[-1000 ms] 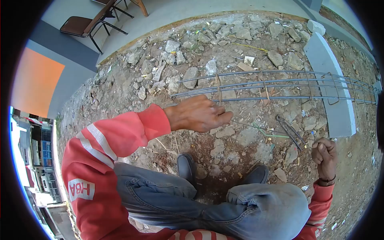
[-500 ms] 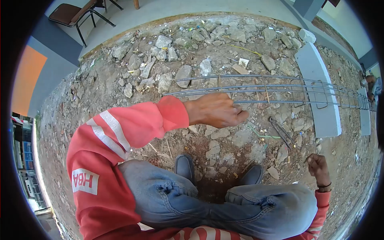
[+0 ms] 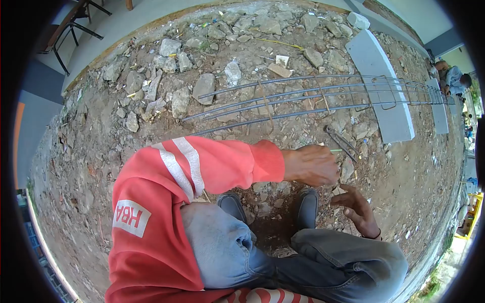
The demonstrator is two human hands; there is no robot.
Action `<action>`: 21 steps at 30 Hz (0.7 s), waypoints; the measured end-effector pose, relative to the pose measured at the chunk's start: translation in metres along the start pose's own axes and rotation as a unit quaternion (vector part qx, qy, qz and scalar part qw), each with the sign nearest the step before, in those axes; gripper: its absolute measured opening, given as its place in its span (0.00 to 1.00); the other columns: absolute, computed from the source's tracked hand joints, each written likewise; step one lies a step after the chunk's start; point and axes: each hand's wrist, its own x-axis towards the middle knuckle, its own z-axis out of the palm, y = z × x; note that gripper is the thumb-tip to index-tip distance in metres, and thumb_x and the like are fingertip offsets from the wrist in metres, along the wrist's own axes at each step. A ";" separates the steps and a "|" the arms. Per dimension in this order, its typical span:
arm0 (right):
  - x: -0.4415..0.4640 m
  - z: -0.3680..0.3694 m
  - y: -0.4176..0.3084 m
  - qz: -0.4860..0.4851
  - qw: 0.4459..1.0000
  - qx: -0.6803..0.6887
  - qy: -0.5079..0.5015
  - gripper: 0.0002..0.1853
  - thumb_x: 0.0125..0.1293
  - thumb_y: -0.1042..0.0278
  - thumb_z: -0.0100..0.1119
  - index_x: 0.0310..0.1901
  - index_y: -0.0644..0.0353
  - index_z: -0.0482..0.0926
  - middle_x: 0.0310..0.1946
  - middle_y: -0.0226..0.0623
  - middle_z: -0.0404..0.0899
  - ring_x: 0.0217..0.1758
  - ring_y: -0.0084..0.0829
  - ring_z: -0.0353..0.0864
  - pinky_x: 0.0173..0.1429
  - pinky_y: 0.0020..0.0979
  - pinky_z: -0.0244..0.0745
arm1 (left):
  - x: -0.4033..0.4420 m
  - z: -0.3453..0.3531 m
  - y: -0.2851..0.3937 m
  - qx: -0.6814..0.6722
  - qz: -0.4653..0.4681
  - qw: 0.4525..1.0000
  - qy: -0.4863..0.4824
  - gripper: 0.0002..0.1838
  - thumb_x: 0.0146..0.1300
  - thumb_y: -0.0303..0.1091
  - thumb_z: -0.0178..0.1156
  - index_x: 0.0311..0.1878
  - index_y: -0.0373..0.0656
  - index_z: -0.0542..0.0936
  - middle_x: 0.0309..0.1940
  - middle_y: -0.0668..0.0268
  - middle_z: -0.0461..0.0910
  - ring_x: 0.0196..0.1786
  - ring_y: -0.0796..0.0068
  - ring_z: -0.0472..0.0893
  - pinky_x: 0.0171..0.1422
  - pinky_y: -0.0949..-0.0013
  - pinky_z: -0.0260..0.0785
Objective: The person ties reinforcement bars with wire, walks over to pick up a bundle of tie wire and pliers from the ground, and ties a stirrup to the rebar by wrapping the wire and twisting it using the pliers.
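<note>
My left hand (image 3: 312, 165), in a red sleeve, reaches across above the ground with its fingers curled closed. Whatever it may hold is hidden. Just below and to its right is my right hand (image 3: 357, 209), its fingers loosely bent and the thumb apart from them; nothing shows between them. Beyond my hands lies a long rebar cage (image 3: 298, 93), its bars tied with bent stirrups (image 3: 386, 93) that are crowded towards the far right end. A pair of pincers (image 3: 343, 143) rests on the dirt between the cage and my left hand.
Grey-white boards (image 3: 381, 91) lie under the cage at the right. Broken stones (image 3: 204, 88) cover the ground. Another person (image 3: 451, 80) crouches by the cage's far end. A chair (image 3: 70, 25) stands on the paved floor at upper left.
My left hand has left the cage bars and come down to the right. My right hand has moved left and up to meet it, its fingers loosening. The view has shifted right.
</note>
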 end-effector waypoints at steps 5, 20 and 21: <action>0.068 0.016 0.008 0.084 0.943 0.312 0.074 0.10 0.74 0.67 0.51 0.52 0.59 0.74 0.20 0.24 0.67 0.16 0.13 0.59 0.19 0.18 0.52 | -0.020 -0.030 -0.003 0.027 -0.081 0.976 0.198 0.15 0.53 0.34 0.66 0.42 0.37 0.78 0.41 0.57 0.76 0.49 0.56 0.78 0.50 0.59 0.73; 0.135 0.101 0.049 0.191 0.899 0.384 -0.088 0.08 0.73 0.66 0.52 0.41 0.58 0.80 0.19 0.23 0.66 0.16 0.13 0.55 0.19 0.19 0.49 | -0.164 -0.182 0.070 0.003 -0.118 0.754 0.646 0.19 0.55 0.32 0.68 0.48 0.38 0.76 0.49 0.57 0.75 0.55 0.60 0.75 0.60 0.59 0.66; 0.131 0.109 0.048 0.194 0.897 0.385 -0.100 0.08 0.73 0.66 0.52 0.41 0.58 0.80 0.19 0.23 0.66 0.16 0.13 0.55 0.19 0.19 0.49 | -0.161 -0.183 0.068 0.007 -0.118 0.753 0.647 0.19 0.55 0.32 0.68 0.48 0.38 0.76 0.49 0.57 0.75 0.55 0.60 0.75 0.60 0.59 0.66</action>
